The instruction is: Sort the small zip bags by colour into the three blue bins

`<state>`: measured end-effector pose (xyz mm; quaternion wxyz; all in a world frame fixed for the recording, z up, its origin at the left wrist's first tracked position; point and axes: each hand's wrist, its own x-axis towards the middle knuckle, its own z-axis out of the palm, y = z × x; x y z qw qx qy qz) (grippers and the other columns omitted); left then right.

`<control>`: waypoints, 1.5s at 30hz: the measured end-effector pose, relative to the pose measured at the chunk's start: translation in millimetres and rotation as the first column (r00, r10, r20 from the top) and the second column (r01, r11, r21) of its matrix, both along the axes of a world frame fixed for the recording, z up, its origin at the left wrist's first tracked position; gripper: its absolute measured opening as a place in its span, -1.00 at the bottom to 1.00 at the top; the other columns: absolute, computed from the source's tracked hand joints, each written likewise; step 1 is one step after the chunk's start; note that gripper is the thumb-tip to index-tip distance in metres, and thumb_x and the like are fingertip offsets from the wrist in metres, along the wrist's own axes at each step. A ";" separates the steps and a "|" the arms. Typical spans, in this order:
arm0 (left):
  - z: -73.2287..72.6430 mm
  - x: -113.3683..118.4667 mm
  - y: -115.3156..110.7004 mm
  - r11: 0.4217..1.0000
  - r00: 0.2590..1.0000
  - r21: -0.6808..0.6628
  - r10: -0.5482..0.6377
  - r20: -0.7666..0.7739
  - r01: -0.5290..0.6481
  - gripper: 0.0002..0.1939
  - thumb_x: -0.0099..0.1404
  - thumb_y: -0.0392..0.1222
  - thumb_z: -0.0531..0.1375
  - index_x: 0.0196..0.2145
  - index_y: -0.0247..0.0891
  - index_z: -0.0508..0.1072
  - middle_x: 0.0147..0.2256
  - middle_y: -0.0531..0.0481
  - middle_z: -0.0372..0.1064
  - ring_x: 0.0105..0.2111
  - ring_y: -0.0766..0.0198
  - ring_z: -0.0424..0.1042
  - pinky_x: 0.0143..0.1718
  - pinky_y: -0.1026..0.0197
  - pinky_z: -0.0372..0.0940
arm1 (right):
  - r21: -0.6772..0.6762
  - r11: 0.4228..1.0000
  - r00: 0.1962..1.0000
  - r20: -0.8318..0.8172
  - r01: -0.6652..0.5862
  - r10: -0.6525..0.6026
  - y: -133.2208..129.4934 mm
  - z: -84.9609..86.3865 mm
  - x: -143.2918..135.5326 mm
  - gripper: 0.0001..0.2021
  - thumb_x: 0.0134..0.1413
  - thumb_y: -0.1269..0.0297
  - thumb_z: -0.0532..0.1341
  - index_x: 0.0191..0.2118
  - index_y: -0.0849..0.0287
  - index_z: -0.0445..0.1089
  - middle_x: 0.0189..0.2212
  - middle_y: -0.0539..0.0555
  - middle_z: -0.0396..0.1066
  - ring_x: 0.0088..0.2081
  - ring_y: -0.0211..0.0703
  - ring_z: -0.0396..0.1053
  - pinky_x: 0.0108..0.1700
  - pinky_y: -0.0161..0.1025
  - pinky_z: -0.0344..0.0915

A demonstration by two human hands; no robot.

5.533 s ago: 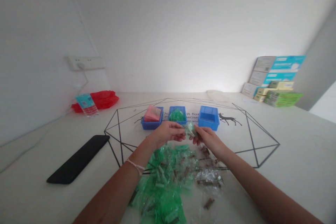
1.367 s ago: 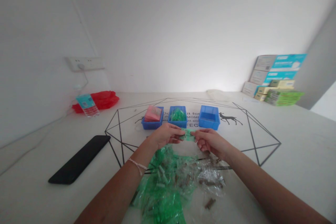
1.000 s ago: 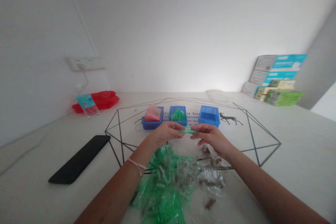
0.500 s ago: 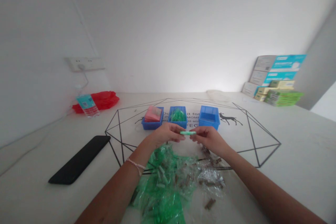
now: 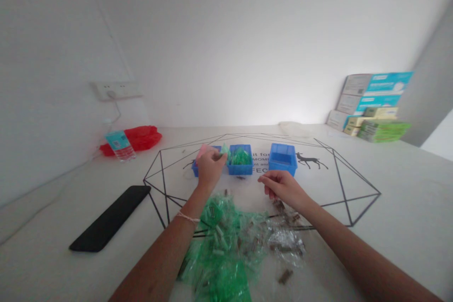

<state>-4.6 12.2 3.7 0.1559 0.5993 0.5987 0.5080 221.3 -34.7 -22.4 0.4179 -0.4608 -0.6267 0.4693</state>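
Green wrapper (image 5: 224, 149) pinched by our left hand (image 5: 211, 166), near middle bin's (image 5: 240, 170) left edge. Right hand (image 5: 278, 184) curled, hold unclear; open tabletop (image 5: 357, 170) to its right.

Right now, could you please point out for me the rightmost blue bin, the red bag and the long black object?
Rightmost blue bin (image 5: 283, 148), head view, inner back wall.
Red bag (image 5: 146, 138), head view, right part.
Long black object (image 5: 111, 219), head view, middle of its top.
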 end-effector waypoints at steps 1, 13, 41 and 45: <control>-1.7 -0.4 2.4 0.999 0.998 0.028 0.042 -0.051 -0.041 -0.80 0.17 -0.14 0.24 -0.57 -0.23 0.44 -0.51 0.00 0.48 -0.41 0.21 0.47 -0.27 0.20 0.30 | 0.009 1.000 1.000 0.013 -0.006 0.006 0.1 -1.0 -0.3 -0.75 -0.01 0.10 0.29 -0.53 0.16 0.41 -0.70 -0.05 0.36 -0.70 -0.33 0.23 -0.66 -0.38 0.09; -13.0 14.0 16.3 0.999 0.970 0.038 0.017 -0.244 -0.008 -0.89 0.13 -0.22 0.32 -0.52 -0.27 0.56 -0.47 -0.13 0.53 -0.39 0.11 0.48 -0.25 0.14 0.27 | 0.242 0.964 0.954 0.298 -0.112 0.036 -10.2 -1.0 -6.7 -0.86 0.06 0.31 0.22 -0.45 0.16 0.50 -0.57 0.03 0.47 -0.54 -0.22 0.36 -0.49 -0.31 0.21; -17.5 17.6 9.0 0.992 0.651 -0.024 -0.101 -0.753 0.125 -0.62 0.41 -0.22 0.00 -0.10 -0.46 0.56 0.04 -0.35 0.44 0.13 -0.01 0.34 0.23 0.01 0.15 | 0.191 0.975 0.992 0.074 -0.113 0.101 -13.0 -3.6 -24.6 -0.88 0.07 0.27 0.22 -0.43 0.18 0.37 -0.55 -0.03 0.38 -0.48 -0.25 0.34 -0.40 -0.31 0.25; -20.3 17.7 2.9 0.994 0.668 -0.029 -0.095 -0.738 0.110 -0.55 0.40 -0.08 0.05 -0.15 -0.54 0.56 0.10 -0.48 0.32 0.19 -0.17 0.26 0.26 -0.09 0.10 | 0.072 0.997 0.989 -0.145 -0.008 0.019 -9.0 1.0 -23.4 -0.81 0.00 0.18 0.28 -0.43 0.16 0.31 -0.58 -0.07 0.36 -0.53 -0.26 0.39 -0.46 -0.32 0.31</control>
